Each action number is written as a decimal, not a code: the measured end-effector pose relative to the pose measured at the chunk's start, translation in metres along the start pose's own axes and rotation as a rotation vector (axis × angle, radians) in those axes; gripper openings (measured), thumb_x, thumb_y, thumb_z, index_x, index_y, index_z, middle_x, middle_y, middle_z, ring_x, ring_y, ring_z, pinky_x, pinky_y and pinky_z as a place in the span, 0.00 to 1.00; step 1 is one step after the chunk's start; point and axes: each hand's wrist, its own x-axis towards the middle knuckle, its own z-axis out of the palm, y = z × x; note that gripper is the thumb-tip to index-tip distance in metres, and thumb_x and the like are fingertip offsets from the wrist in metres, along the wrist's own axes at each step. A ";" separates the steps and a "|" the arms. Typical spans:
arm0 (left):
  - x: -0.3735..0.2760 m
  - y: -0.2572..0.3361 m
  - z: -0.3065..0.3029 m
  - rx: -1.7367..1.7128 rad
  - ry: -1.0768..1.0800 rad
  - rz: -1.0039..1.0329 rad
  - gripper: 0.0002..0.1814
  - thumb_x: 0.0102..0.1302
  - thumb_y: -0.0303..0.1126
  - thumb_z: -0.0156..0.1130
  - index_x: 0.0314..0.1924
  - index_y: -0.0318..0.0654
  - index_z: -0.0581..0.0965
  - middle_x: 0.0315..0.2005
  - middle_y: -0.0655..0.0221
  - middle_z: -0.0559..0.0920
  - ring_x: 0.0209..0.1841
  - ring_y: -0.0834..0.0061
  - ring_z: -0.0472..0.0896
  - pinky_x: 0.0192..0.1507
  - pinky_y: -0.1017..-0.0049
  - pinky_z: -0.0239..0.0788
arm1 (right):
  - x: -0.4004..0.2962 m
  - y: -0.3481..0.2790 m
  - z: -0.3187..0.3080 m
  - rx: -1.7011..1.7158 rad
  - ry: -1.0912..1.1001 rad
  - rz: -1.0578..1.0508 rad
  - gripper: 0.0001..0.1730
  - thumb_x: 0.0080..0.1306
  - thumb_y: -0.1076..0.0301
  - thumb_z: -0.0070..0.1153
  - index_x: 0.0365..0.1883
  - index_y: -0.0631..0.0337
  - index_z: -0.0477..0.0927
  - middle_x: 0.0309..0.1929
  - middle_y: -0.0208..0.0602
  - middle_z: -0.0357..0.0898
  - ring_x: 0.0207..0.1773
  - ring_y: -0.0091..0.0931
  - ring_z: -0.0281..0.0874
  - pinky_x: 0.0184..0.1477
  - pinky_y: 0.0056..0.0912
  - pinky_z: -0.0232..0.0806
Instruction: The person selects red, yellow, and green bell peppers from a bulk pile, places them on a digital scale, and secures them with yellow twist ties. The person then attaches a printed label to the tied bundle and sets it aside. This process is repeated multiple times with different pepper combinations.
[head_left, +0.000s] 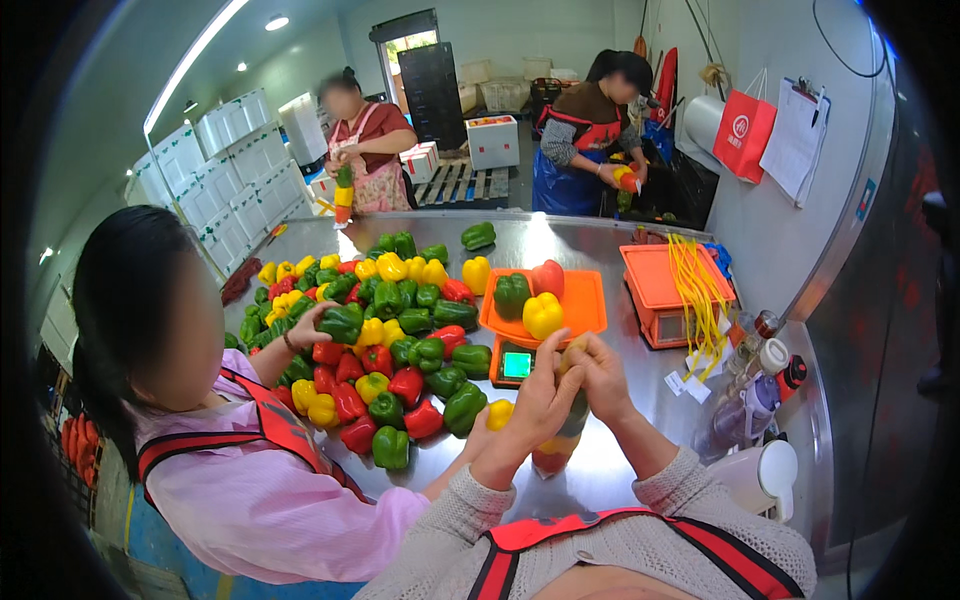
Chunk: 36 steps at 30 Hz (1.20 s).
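Note:
Both my hands meet in front of the scale, at the top of a clear bag of bell peppers (556, 444) that hangs upright below them. My left hand (541, 386) has its fingers against the bag's gathered neck. Closed around that neck is my right hand (602, 375). Green, yellow and red show through the plastic. Just beyond, an orange digital scale (496, 361) carries an orange tray (589, 300) with a green pepper (512, 296), a yellow pepper (542, 315) and a red pepper (548, 279).
Loose bell peppers (388, 300) cover the left of the steel table (600, 487). A co-worker (285, 480) reaches in there, close beside my left arm. At right stand another orange scale (660, 300) with yellow ties (694, 300), and bottles (757, 397). Two people work across the table.

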 end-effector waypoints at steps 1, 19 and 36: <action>-0.002 -0.006 -0.002 -0.089 -0.022 -0.004 0.29 0.72 0.33 0.59 0.69 0.37 0.62 0.45 0.58 0.82 0.46 0.66 0.83 0.49 0.71 0.74 | 0.001 -0.003 -0.001 0.257 0.013 0.128 0.05 0.73 0.69 0.51 0.37 0.60 0.76 0.31 0.27 0.74 0.32 0.19 0.72 0.34 0.23 0.66; -0.015 0.011 -0.016 0.089 -0.118 -0.058 0.13 0.67 0.31 0.66 0.49 0.34 0.81 0.34 0.72 0.85 0.38 0.82 0.82 0.42 0.77 0.74 | -0.019 -0.039 -0.006 -0.121 -0.198 -0.042 0.05 0.74 0.74 0.51 0.46 0.62 0.72 0.33 0.29 0.76 0.34 0.15 0.72 0.35 0.22 0.67; -0.020 0.008 -0.024 -0.485 -0.280 -0.261 0.07 0.72 0.29 0.62 0.44 0.34 0.82 0.30 0.72 0.84 0.34 0.83 0.82 0.40 0.81 0.75 | -0.021 -0.010 -0.036 -0.172 -0.307 0.122 0.07 0.71 0.78 0.52 0.46 0.66 0.79 0.41 0.29 0.80 0.42 0.18 0.77 0.45 0.20 0.70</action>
